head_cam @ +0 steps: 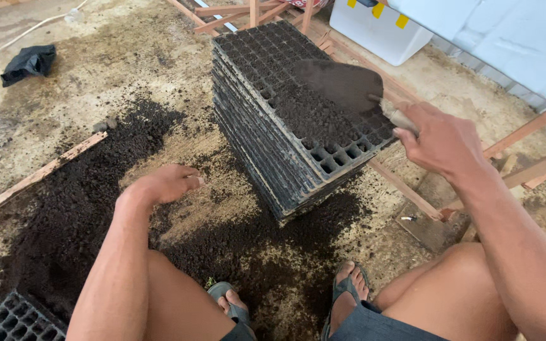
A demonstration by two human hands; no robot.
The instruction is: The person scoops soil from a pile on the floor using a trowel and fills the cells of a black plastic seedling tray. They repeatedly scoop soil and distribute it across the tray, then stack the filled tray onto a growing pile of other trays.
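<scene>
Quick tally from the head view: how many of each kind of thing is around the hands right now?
Trowel in the right hand: 1
Stack of black seedling trays: 1
Separate tray at lower left: 1
White box: 1
Black bag: 1
Loose wooden slat: 1
Total: 6
The left hand rests on the soil.

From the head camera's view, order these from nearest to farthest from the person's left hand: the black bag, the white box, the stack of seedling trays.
1. Stack of seedling trays, just right of the left hand.
2. Black bag, far upper left.
3. White box, top right, behind the stack.
</scene>
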